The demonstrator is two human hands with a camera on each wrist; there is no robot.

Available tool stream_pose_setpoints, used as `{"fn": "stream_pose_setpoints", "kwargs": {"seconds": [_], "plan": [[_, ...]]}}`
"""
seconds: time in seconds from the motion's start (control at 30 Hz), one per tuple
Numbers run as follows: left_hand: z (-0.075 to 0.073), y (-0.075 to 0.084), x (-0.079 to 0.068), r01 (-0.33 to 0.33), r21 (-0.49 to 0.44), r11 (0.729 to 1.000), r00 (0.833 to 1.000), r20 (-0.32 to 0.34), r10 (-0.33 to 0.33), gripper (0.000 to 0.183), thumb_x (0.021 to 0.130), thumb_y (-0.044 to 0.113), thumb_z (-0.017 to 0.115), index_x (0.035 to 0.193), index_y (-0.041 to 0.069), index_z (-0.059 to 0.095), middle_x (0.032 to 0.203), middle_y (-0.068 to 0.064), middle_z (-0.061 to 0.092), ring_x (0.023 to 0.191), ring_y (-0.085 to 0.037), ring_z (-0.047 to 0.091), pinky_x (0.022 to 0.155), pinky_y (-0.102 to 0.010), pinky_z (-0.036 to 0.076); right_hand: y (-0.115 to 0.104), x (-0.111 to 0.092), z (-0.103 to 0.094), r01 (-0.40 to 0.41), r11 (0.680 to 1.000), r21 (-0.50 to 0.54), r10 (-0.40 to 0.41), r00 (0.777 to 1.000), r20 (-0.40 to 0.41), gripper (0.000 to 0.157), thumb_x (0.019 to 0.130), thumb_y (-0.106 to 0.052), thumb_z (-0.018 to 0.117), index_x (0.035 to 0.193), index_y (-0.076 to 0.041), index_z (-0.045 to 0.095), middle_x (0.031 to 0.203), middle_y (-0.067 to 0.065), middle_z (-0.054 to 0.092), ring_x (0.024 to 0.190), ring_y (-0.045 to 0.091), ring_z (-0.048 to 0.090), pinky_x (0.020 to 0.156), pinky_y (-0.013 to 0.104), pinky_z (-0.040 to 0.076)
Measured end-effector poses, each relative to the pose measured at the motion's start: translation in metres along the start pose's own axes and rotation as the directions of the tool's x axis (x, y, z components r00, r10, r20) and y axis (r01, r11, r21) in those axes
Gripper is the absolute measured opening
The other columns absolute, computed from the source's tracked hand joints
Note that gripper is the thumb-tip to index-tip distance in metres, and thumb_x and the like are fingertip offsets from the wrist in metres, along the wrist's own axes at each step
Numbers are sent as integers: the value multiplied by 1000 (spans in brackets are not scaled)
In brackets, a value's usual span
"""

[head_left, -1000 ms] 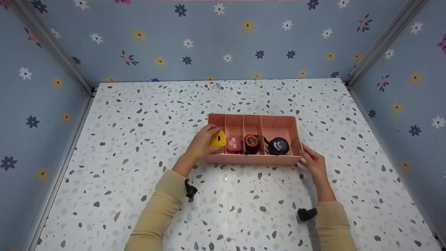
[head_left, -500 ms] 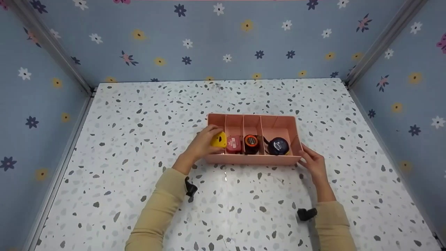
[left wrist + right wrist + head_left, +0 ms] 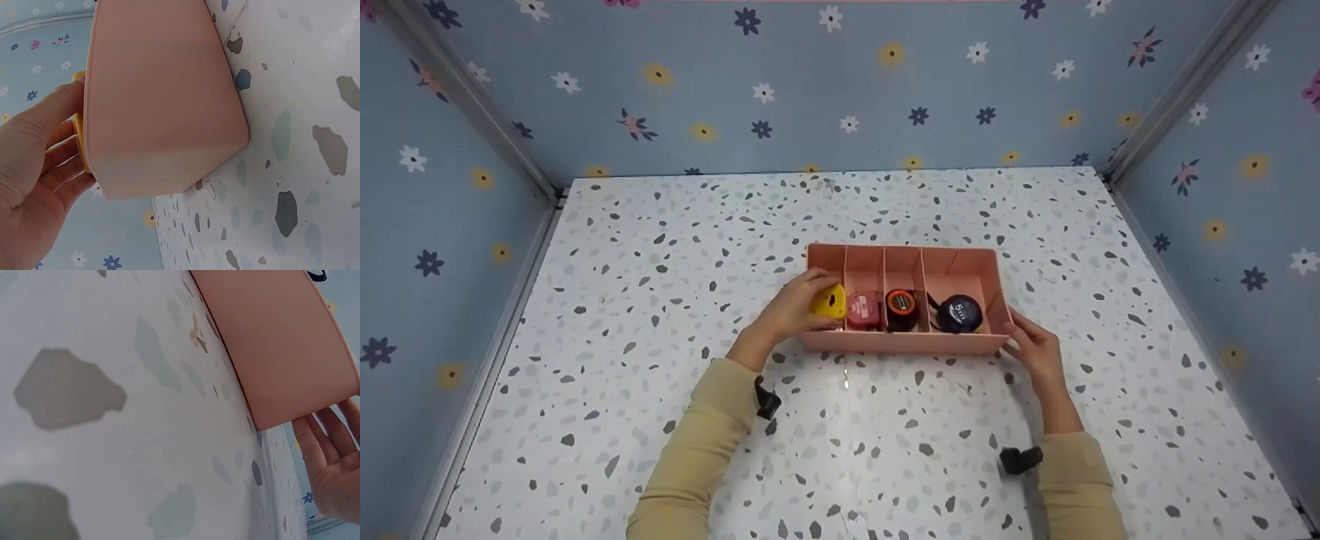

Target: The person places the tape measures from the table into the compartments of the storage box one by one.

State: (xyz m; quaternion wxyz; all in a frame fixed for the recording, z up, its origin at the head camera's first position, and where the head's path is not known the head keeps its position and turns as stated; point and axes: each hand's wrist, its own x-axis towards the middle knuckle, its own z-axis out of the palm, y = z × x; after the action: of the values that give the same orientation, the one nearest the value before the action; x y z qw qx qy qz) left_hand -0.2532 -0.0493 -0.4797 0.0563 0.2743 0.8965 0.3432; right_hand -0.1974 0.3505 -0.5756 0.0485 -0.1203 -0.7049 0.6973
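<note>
A pink divided box (image 3: 900, 343) sits on the speckled table. My left hand (image 3: 796, 304) grips a yellow tape measure (image 3: 830, 301) at the leftmost compartment. In the left wrist view, the thumb and fingers hold that yellow tape measure (image 3: 80, 121) at the box's rim, largely behind the pink wall. My right hand (image 3: 1035, 349) touches the box's right end; its extended fingers (image 3: 308, 439) rest on the end wall in the right wrist view. Other compartments hold a pink tape measure (image 3: 863, 310), a black and orange one (image 3: 901, 309) and a dark blue one (image 3: 959, 313).
White speckled tabletop (image 3: 660, 225) surrounds the box on all sides. Flowered blue panels (image 3: 840, 82) stand at the back, left and right, joined by grey metal posts (image 3: 1192, 90). A black camera mount (image 3: 1020, 460) sits at the right wrist.
The yellow tape measure has shifted very slightly in my left hand's grip, and the left forearm has edged a little left. The box and my right hand stay in place.
</note>
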Motion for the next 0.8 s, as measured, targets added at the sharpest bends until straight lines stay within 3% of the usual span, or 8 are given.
{"fn": "stream_pose_setpoints", "kwargs": {"seconds": [0.47,0.8], "plan": [[-1,-5,2,-8,-11,1000,998,56,8,58,71,17,75,122,3,52,117,-8,48,106,-20,44,96,-30,35,2,0,1,7,999,-51,-9,1000,-22,62,71,-45,69,123,-14,55,129,9,47,110,20,50,74,26,50],[0,-5,6,31,30,999,996,88,-33,58,71,16,74,123,6,53,120,-8,47,107,-21,44,95,-31,36,5,3,0,13,996,-92,-15,1000,-23,66,70,-49,67,124,-13,53,130,8,46,114,24,47,74,26,50]]}}
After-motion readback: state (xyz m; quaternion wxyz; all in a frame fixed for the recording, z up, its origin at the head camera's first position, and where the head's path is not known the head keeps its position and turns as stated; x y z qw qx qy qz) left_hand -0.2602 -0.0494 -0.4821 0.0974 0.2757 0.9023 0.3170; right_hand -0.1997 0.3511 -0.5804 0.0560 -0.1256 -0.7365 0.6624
